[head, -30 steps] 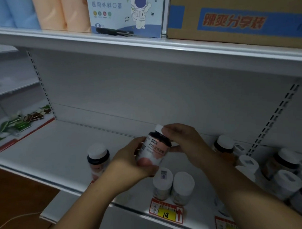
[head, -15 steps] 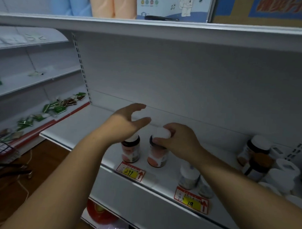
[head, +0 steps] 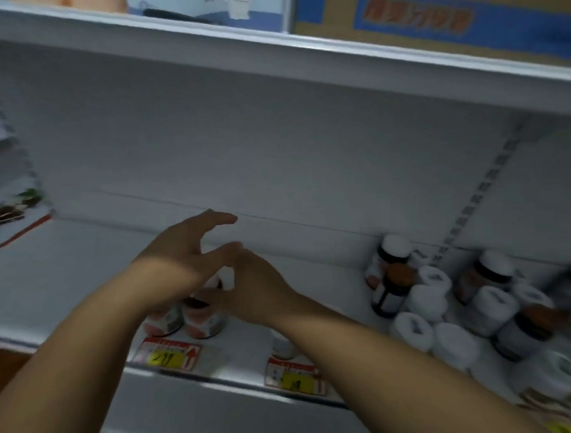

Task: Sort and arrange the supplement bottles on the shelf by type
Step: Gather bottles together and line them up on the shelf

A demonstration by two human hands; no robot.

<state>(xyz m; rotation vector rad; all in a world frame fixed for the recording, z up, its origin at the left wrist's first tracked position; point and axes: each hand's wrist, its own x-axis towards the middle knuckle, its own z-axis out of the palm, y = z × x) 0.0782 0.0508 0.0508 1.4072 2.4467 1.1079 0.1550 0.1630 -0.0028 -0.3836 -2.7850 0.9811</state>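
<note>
R hand sits on top of the right-most of two red-label bottles, fingers curled down over its cap, though blur hides the exact grip. L hand hovers just above/behind, fingers spread and slack, holding nothing. The pair stands upright, touching side by side, right under both hands at the shelf front, above the 299 tag. Progress, as I judge it: one type grouped, abt a quarter done. Well to the R of the hands a mixed cluster of white-cap and dark bottles waits unsorted; one more bottle peeks from under the R forearm. Vs 0.5 s ago: bottles now touch, were apart; L hand same open pose; view shifted right.
</note>
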